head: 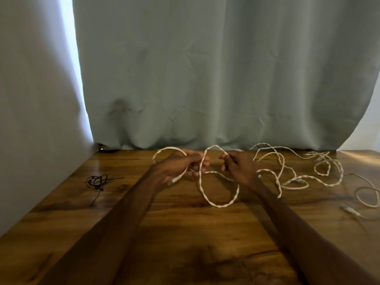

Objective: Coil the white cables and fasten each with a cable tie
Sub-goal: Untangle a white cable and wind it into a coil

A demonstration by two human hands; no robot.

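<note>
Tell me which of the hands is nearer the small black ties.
Left. The left hand is beside the black ties at the table's left; the right hand is farther off.

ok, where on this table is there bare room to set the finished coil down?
Bare wood of the table runs along the near edge between the forearms, and at left between the black ties and the left hand. The right side is crowded: loose white cable sprawls from the right hand to the table's right edge.

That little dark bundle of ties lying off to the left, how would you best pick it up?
Pinch the tangled clump of the black ties from straight above with the left hand. The loops bunch there, raised off the table; the thin tail trailing toward you lies too flat.
</note>
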